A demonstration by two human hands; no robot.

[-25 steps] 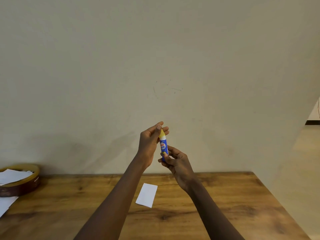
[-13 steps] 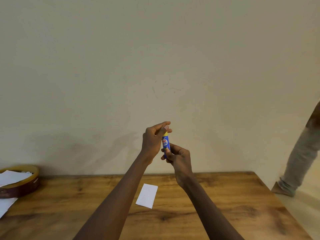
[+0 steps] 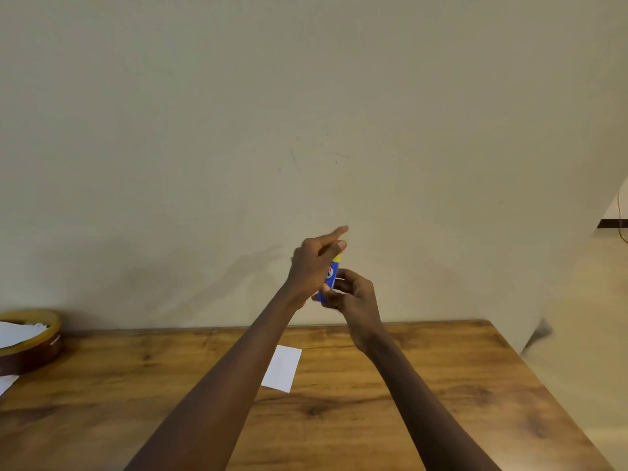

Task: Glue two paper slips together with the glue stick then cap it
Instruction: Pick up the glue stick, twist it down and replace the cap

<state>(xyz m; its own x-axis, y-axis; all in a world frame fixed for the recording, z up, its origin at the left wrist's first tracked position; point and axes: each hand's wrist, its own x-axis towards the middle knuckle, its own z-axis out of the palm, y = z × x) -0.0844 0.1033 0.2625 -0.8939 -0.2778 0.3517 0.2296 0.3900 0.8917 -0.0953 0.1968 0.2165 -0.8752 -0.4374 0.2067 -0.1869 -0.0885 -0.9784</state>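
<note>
Both hands are up in the air above the back half of the wooden table (image 3: 424, 385), which has a warm brown grain with darker knots and a straight far edge against a plain, matte cream wall (image 3: 238, 130). Held between them is the small cylindrical glue stick (image 3: 331, 274), smooth plastic, blue body with a bit of white label and a yellow cap end pointing up, tilted a little. The left hand (image 3: 311, 266) is curled around the upper part of the tube, thumb pressed near the yellow end, index finger sticking out straight and not touching anything. The right hand (image 3: 355, 299) is closed round the bottom end of the tube, fingers wrapped in from the right, so both hands are gripping the same stick. It's a bit motion-blurred there, so I can't tell whether the yellow cap is fully seated. Down on the table, roughly mid-width and toward the far edge, lies a flat white rectangular paper slip (image 3: 283, 368), thin, crisp corners, partly hidden behind the left forearm; I can't tell if it's one sheet or two stacked. Over at the far left corner sits a round shallow brown container with a yellowish rim (image 3: 37, 348), glossy-looking, with white paper sheets (image 3: 17, 333) lying in it, and another white scrap pokes in at the left edge just in front.
</note>
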